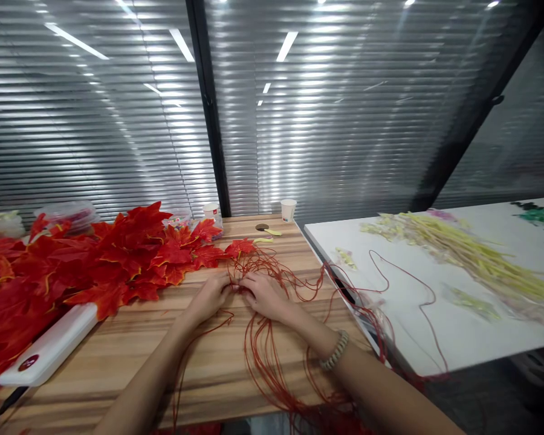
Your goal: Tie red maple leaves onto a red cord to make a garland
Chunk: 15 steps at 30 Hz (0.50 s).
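Note:
Both hands meet over a tangle of thin red cord (272,356) on the wooden table. My left hand (213,296) is closed, its fingertips pinching the cord. Close against it, my right hand (265,295) also has its fingers closed on the cord, with a beaded bracelet (335,350) on that wrist. Loops of the cord spread beyond the hands, hang over the near table edge and trail onto the white table at the right. What exactly lies between the fingertips is too small to make out.
Red artificial maple leaves (118,254) pile up at the left, partly over a white device (54,347) with a black cable. Paper cups (289,210) stand at the back. Yellow strips (462,248) lie on the white table (403,326), with a gap between the tables.

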Tool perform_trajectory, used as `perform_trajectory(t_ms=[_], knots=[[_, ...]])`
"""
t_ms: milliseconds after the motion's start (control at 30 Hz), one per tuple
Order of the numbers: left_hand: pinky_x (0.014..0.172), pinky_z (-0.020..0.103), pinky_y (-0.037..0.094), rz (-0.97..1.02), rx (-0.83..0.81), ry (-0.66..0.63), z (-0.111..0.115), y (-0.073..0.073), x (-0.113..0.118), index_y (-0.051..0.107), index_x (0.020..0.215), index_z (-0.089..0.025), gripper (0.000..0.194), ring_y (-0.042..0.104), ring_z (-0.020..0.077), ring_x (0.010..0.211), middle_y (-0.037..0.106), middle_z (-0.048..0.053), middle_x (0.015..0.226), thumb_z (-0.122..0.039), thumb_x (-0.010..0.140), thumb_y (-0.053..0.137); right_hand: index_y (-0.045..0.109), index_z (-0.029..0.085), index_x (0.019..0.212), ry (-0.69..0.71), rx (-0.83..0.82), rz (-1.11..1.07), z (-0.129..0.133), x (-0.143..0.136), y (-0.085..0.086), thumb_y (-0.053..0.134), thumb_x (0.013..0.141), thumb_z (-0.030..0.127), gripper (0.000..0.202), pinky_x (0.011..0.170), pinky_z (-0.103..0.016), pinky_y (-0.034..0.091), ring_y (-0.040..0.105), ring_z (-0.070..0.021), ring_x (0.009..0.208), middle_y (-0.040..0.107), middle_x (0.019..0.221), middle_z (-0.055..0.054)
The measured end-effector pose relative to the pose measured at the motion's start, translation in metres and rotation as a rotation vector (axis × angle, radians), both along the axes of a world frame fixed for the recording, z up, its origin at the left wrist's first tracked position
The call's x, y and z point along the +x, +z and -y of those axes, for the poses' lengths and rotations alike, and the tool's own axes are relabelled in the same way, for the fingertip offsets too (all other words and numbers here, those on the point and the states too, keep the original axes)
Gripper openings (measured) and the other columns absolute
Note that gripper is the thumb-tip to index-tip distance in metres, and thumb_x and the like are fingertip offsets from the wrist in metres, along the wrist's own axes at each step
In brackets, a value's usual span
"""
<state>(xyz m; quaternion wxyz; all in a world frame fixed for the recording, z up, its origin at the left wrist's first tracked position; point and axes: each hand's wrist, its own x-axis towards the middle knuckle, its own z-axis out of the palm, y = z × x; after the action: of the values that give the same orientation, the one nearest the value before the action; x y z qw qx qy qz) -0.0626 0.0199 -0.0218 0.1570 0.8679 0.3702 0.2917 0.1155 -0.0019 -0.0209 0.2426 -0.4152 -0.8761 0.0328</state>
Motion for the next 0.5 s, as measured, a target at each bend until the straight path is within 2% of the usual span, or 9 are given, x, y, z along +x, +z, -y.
perform_trajectory(t_ms=[500], knots=[[0.076,0.025,0.043,0.019,-0.02,-0.035,0.0007,-0.0003,0.0007,0.062,0.087,-0.017,0.016,0.056,0.0141,0.081,0.063,0.004,0.087,-0.013,0.082,0.048,0.062,0.015,0.092,0.003,-0.01,0.004,-0.001,-0.0004,-0.0018,0.05,0.078,0.012,0.019,0.072,-0.026,0.038,0.051,-0.0165,0.083,0.059,0.091,-0.006]])
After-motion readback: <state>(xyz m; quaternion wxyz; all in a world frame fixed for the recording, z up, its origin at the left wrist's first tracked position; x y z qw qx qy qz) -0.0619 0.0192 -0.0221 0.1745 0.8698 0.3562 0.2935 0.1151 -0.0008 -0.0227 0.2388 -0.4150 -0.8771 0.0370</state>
